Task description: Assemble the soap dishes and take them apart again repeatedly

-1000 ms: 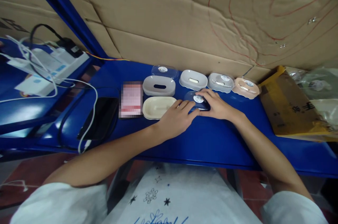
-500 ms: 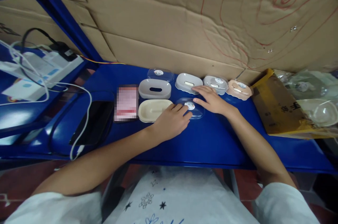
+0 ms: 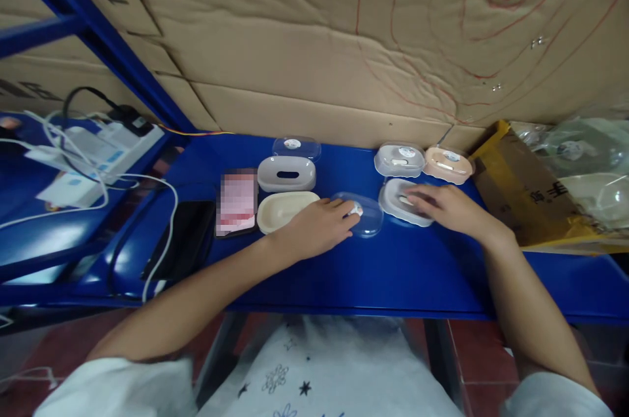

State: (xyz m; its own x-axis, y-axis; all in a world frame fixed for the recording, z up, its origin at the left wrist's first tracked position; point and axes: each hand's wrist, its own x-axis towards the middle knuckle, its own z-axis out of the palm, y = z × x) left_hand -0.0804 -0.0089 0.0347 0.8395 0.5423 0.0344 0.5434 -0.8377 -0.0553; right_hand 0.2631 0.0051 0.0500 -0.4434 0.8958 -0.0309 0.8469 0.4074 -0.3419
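My left hand [image 3: 322, 227] has its fingers bent and closed on the left part of a clear plastic lid [image 3: 368, 220] with a round sticker. A cream oval soap dish base [image 3: 285, 210] lies by its wrist, partly covered by the hand. With its fingers curled down over the top, my right hand [image 3: 447, 207] grips a pale grey oval soap box [image 3: 400, 204]; its thumb is partly hidden. Behind that box are a grey soap box with a clear lid [image 3: 399, 160] and a peach soap box [image 3: 448, 164].
At the back left, a grey oval piece with a dark slot [image 3: 287, 174] stands before another clear lid [image 3: 297, 148]. A phone [image 3: 236, 200], a dark tablet [image 3: 184, 240] and a power strip with cables [image 3: 108, 148] are left. A cardboard box [image 3: 521, 194] is right.
My right hand has drawn the pale grey soap box from the back row forward and right, in front of the lidded grey one. The left hand stays at the clear lid. The view shifts slightly.
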